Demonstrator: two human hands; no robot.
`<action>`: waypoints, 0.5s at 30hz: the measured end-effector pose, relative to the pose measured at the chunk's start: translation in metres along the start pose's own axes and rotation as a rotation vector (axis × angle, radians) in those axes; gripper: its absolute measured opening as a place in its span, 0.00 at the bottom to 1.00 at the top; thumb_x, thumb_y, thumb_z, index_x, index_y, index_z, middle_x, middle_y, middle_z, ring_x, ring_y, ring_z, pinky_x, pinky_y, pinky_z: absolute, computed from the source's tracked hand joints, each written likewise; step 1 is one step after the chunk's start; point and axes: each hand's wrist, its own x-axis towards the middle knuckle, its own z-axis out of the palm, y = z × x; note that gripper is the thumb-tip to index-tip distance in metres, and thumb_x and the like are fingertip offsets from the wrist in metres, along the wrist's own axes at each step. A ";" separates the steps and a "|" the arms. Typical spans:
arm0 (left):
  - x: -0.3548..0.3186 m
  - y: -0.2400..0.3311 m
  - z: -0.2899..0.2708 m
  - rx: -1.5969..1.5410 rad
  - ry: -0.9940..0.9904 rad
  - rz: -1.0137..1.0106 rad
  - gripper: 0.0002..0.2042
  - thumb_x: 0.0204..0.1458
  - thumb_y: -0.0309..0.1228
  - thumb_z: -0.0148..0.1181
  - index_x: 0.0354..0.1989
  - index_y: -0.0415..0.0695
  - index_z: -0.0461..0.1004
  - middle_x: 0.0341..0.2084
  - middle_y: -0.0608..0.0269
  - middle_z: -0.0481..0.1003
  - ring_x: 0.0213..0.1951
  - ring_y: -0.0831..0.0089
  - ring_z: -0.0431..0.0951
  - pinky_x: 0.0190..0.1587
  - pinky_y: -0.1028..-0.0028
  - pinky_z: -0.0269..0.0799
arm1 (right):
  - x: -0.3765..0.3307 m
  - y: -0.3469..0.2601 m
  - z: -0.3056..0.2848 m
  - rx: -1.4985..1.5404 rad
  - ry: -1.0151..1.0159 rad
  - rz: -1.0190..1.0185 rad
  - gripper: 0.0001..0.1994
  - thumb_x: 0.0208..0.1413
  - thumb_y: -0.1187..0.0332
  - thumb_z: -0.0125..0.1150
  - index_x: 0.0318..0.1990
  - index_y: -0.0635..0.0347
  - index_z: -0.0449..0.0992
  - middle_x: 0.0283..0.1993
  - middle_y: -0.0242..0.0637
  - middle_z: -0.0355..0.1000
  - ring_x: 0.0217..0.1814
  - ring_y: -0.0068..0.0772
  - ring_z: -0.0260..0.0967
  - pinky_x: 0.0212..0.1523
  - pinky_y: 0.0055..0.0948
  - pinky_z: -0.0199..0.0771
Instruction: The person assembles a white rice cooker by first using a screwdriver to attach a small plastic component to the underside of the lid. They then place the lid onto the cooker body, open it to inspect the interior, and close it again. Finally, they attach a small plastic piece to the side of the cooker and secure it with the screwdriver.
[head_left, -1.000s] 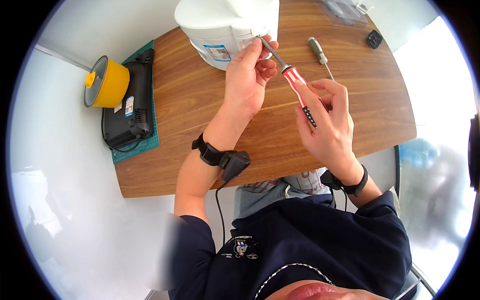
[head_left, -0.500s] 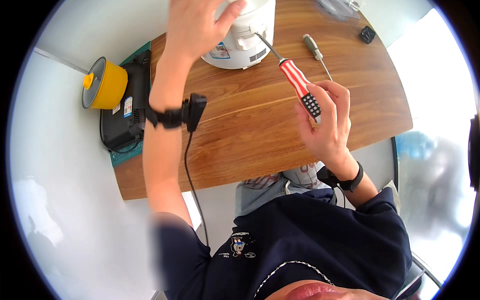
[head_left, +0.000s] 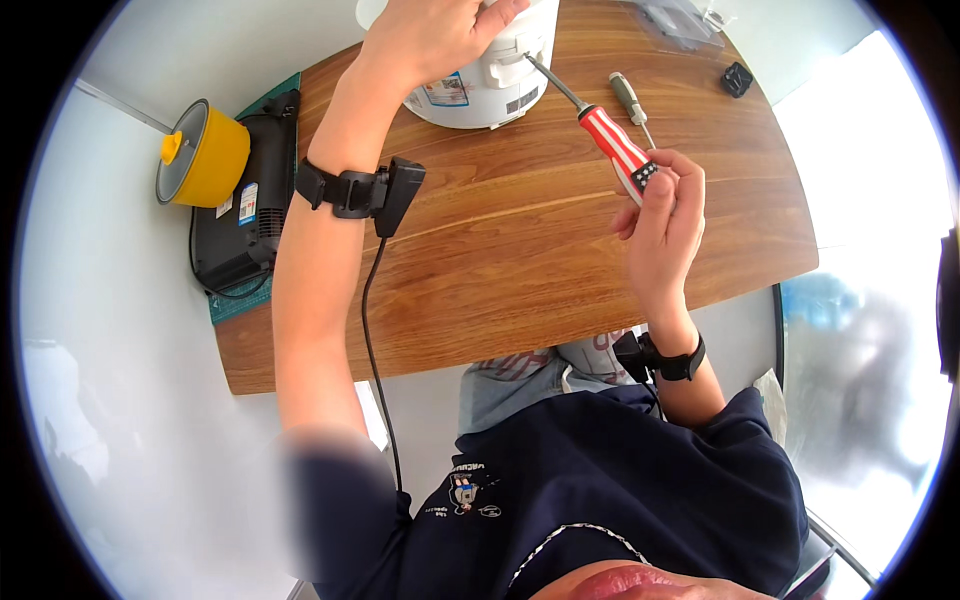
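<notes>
On wooden table (head_left: 520, 250): left hand (head_left: 430, 35) grips white appliance (head_left: 490, 75), small blue-white label on its side; right hand (head_left: 665, 215) clutches red-white striped screwdriver (head_left: 605, 140).

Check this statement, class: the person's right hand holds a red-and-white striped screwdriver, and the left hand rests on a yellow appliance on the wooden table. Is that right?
Not quite. In the head view, the left hand rests on a white appliance, not a yellow one. The right hand does hold the red-and-white striped screwdriver above the wooden table.
</notes>
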 end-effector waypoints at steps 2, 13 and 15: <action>0.003 -0.001 0.003 0.004 0.008 -0.001 0.14 0.61 0.37 0.59 0.50 0.41 0.76 0.53 0.44 0.73 0.60 0.42 0.68 0.65 0.49 0.63 | 0.007 0.005 0.002 0.159 0.049 -0.025 0.18 0.67 0.74 0.59 0.60 0.64 0.62 0.53 0.41 0.67 0.33 0.20 0.71 0.33 0.20 0.73; 0.004 0.002 0.008 0.029 0.038 -0.042 0.15 0.61 0.38 0.60 0.48 0.40 0.77 0.52 0.46 0.73 0.59 0.43 0.68 0.63 0.50 0.66 | 0.027 0.013 0.003 0.186 0.155 -0.173 0.14 0.70 0.70 0.55 0.57 0.66 0.64 0.43 0.39 0.72 0.30 0.19 0.71 0.30 0.21 0.74; 0.005 0.003 0.009 0.032 0.040 -0.061 0.15 0.61 0.38 0.60 0.48 0.40 0.77 0.52 0.46 0.73 0.60 0.43 0.68 0.62 0.50 0.66 | 0.028 0.015 0.000 0.097 0.080 -0.171 0.14 0.71 0.69 0.54 0.57 0.67 0.65 0.41 0.38 0.72 0.29 0.19 0.71 0.29 0.21 0.73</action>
